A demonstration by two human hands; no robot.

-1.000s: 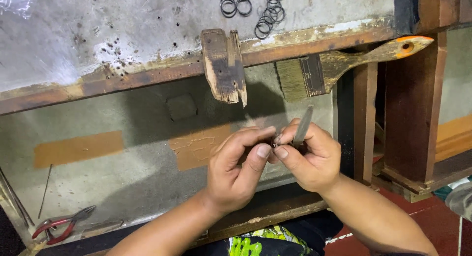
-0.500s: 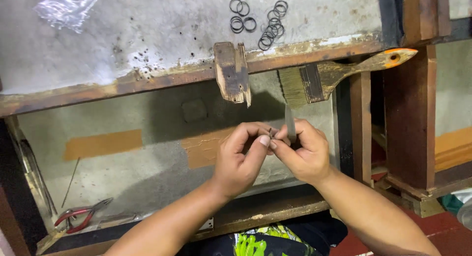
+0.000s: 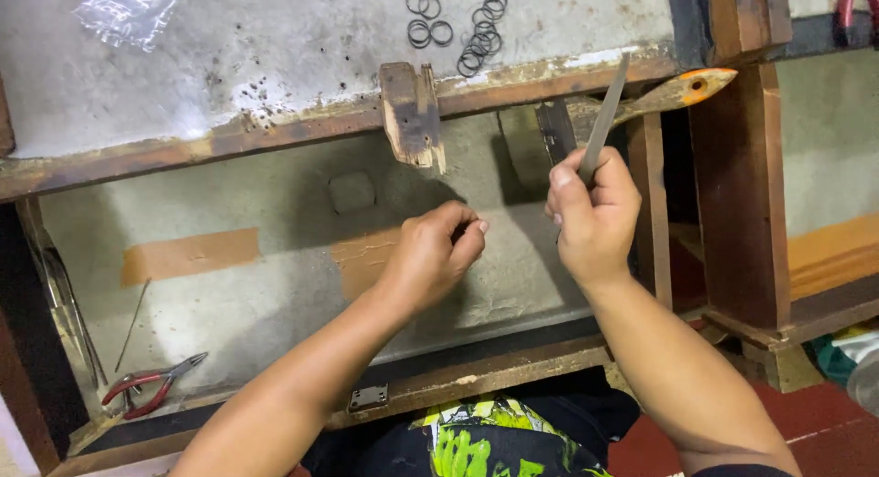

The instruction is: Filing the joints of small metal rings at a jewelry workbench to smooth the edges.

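My right hand point(image 3: 595, 211) grips a slim grey metal file point(image 3: 604, 120) that points up and to the right. My left hand point(image 3: 435, 253) is pinched shut below the wooden bench peg point(image 3: 412, 115); what it holds between thumb and finger is too small to see. The two hands are apart, the right one higher. Several dark metal rings point(image 3: 462, 24) lie on the grey bench top point(image 3: 275, 56) above the peg.
A flat paintbrush with an orange-tipped handle point(image 3: 678, 91) lies at the bench edge behind the file. Red-handled pliers point(image 3: 146, 390) rest in the lower tray at left. A clear plastic bag point(image 3: 128, 10) lies at top left. A wooden post point(image 3: 746, 166) stands at right.
My hands were together with the file at the left fingertips. Now the right hand has lifted the file up and to the right, away from the left hand.
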